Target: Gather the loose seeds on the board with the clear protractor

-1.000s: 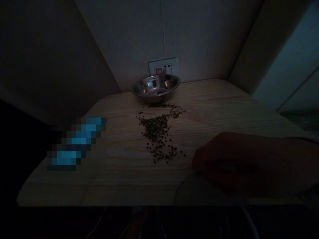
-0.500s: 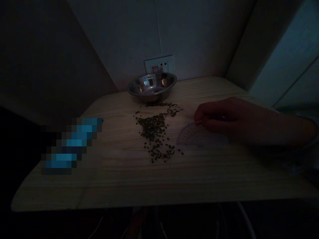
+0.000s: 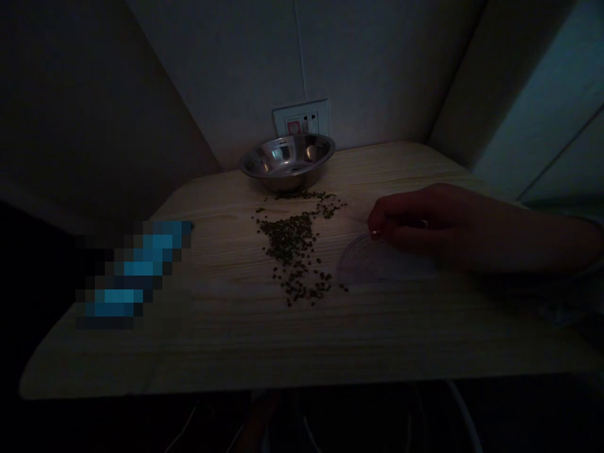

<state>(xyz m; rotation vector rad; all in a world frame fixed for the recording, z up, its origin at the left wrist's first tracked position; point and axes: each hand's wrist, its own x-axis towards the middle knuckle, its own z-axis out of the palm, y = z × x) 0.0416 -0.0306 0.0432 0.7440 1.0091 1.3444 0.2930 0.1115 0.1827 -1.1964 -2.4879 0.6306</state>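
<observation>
The scene is very dim. My right hand (image 3: 415,223) rests on the wooden table (image 3: 236,327), fingers curled on the rim of a clear round plastic dish (image 3: 372,264) that lies flat to the right of a heap of small dark seeds (image 3: 295,245). A steel bowl (image 3: 287,160) stands behind the seeds, near the wall. My left hand is out of view.
A wall socket (image 3: 302,117) sits behind the bowl. A blurred blue patch (image 3: 134,270) lies at the table's left side. Walls close in at the back and left; the table's front edge runs along the bottom.
My right hand has carried the clear dish from the table's front edge up beside the seeds. In the last half second it has barely moved.
</observation>
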